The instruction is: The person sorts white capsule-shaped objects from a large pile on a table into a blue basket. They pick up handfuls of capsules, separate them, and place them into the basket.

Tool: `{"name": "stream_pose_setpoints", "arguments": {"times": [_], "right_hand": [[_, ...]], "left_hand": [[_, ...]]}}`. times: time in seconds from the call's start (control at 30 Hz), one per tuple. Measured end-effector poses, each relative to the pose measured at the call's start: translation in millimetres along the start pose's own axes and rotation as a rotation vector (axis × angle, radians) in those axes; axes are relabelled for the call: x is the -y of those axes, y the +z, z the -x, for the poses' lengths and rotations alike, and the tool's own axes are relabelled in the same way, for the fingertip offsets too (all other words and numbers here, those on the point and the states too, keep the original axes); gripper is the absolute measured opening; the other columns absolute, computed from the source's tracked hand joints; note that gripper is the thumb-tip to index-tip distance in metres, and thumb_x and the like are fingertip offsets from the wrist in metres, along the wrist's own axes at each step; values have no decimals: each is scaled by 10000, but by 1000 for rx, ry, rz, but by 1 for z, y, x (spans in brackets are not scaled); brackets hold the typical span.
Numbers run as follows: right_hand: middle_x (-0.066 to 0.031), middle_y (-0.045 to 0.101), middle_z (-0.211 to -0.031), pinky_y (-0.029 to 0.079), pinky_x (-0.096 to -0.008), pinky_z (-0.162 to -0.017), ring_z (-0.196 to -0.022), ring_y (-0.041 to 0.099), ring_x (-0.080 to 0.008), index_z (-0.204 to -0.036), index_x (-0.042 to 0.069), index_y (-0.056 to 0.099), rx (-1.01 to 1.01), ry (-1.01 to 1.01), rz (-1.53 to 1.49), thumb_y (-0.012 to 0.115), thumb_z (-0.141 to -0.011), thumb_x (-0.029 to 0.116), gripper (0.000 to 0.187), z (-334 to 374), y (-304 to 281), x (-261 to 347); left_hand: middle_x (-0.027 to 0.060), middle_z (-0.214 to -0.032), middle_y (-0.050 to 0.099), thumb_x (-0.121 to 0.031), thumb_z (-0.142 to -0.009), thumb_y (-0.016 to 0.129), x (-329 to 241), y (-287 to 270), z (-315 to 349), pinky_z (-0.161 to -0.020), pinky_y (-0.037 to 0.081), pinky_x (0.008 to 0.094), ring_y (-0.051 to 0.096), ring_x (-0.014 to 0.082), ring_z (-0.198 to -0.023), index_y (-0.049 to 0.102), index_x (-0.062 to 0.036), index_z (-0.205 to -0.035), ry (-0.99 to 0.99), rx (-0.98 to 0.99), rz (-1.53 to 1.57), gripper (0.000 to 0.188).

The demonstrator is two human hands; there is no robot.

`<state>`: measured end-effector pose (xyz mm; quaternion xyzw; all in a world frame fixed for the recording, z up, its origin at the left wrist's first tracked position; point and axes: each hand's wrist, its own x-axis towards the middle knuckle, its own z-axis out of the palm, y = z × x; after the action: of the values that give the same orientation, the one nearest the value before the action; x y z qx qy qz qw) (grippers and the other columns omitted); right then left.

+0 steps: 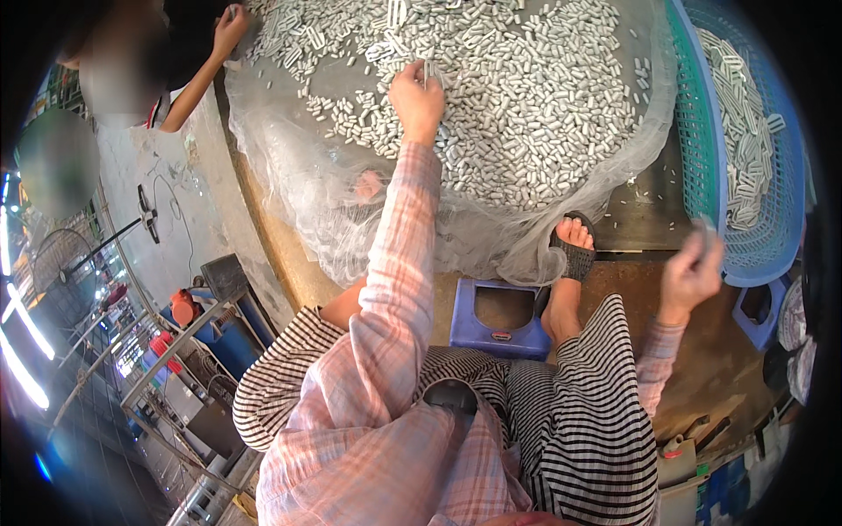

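A heap of small grey-white metal pieces (553,114) spreads over a sheet with a sheer net edge (491,237) in front of me. Some are short and rounded, while others look like longer open links. My left hand (417,105) reaches over the heap's near left part, its fingers pinched round a slim grey metal piece (427,74). Off to the right, near the blue basket (772,241), my right hand (688,282) is closed on a grey metal piece (704,231); motion blurs it, so its exact shape is unclear. Longer grey links (745,140) lie in that basket.
A teal basket (693,123) sits against the blue one. My sandalled foot (574,250) is beside a low purple stool (500,340). At the upper left another person's hand (230,31) is over the heap's edge. Stray pieces dot the floor; a fan (66,259) stands far left.
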<state>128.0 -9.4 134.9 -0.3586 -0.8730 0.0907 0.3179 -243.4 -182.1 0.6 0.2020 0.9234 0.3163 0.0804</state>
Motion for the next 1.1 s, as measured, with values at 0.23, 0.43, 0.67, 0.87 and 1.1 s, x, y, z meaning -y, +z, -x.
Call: {"name": "stream_pose_setpoints", "arguments": {"times": [0.23,0.43,0.67,0.87,1.1], "right_hand": [[-156,657,-961,472,-346,-767,-883,622,-292,-1020,14,635,-118,-64,589,582,-900,197,225,-81,-57,-33],[-79,555,-527,417,-297,-449,-447,523,-137,-849,-14,584,593,732,-700,543,-931,296,323,-12,35,70],[47,426,-566,258,-210,-380,-444,357,-43,-847,81,566,440,1460,-1248,444,-985,308,292,48,37,25],[56,367,-554,245,-216,-366,-424,315,-49,-837,92,488,381,1616,-1301,422,-988,262,237,67,29,0],[68,323,-542,242,-217,-366,-421,291,-41,-820,52,462,530,1575,-1315,441,-983,244,253,90,19,-15]], "left_hand": [[88,-937,658,-34,-817,666,-124,-28,70,-714,500,238,612,122,-806,608,69,-1115,-265,383,1016,320],[74,-952,582,-15,-824,620,-196,5,168,-750,479,265,588,152,-866,665,-13,-1063,34,327,727,244],[166,-1171,554,-146,-878,578,-192,52,206,-835,474,348,596,287,-999,652,-10,-1093,332,504,517,265],[188,-1232,573,-165,-929,503,-181,83,224,-869,493,347,624,278,-1011,587,23,-1166,316,811,531,314],[186,-1190,599,-122,-920,502,-176,83,229,-810,520,337,664,297,-917,560,-19,-1217,327,975,482,319]]}}
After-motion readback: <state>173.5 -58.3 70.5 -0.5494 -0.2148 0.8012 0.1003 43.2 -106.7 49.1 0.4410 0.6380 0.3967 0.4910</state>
